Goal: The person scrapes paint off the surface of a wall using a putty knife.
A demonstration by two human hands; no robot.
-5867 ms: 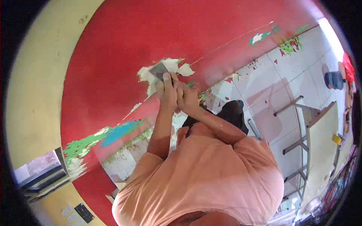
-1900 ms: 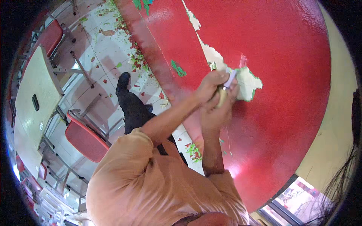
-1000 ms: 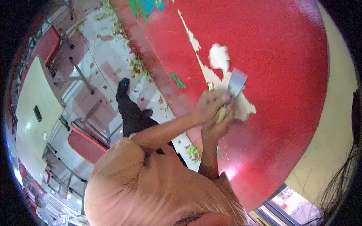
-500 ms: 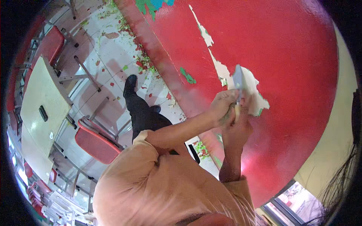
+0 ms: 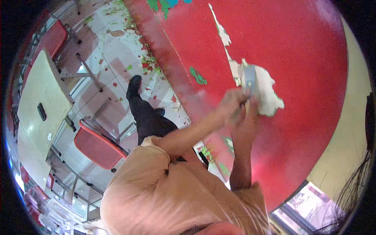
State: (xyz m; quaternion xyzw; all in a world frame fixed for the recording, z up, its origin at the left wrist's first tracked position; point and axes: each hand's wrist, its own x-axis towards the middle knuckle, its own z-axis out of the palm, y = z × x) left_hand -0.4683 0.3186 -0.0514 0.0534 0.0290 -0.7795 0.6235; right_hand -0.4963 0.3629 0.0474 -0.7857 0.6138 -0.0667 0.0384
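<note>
Nearest the camera, the person's peach-coloured shirt (image 5: 168,196) filled the lower frame, both forearms reaching up to the red-painted wall (image 5: 305,58). The left hand (image 5: 231,105) and the right hand (image 5: 246,125) were clenched together on the handle of a scraper (image 5: 249,80), whose metal blade lay flat against the wall at the left edge of a bare pale patch (image 5: 268,92).

Risk, as a judgement: with both hands bearing hard on one handle, the blade could skid off the paint edge and gouge the plaster, or the knuckles could strike the wall.

To the left stood a red chair (image 5: 98,147) and a pale desk (image 5: 37,113); farther off, paint flakes (image 5: 147,58) littered the tiled floor (image 5: 98,43).

Compared with half a second earlier, the scraper sat slightly higher on the patch.
</note>
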